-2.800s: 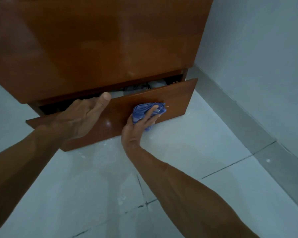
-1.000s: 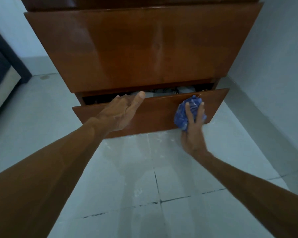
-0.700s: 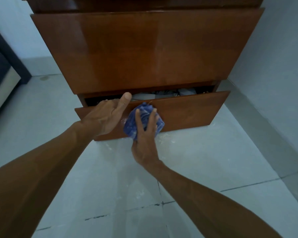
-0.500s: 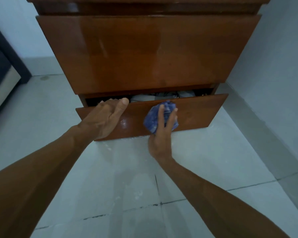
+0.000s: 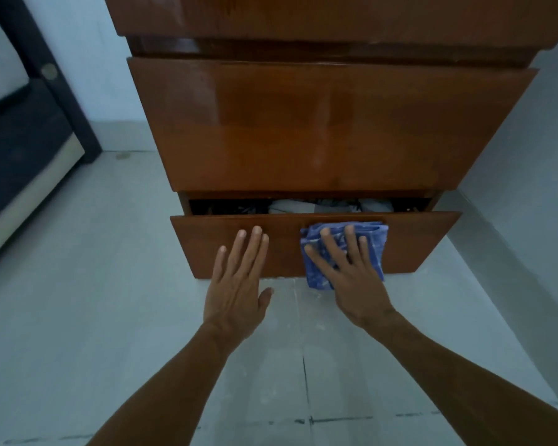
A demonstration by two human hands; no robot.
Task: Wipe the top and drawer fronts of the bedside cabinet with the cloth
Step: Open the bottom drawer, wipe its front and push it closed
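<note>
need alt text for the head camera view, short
A right hand presses a blue cloth flat against the front of a wooden cabinet's bottom drawer, which stands slightly open. The left hand lies flat on the same drawer front beside it, fingers spread, above a pale tiled floor.

Both hands (image 5: 295, 284) flat, right pressing cloth (image 5: 372, 235) against drawer front (image 5: 422, 243).

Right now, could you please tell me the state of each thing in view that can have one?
Bottom drawer: pulled partly open, items visible inside.
Upper drawer: shut.
Cloth: bunched, pressed flat against the bottom drawer front.
Right hand: open, fingers spread over the cloth.
Left hand: open, empty, fingers flat on the bottom drawer front.
</note>
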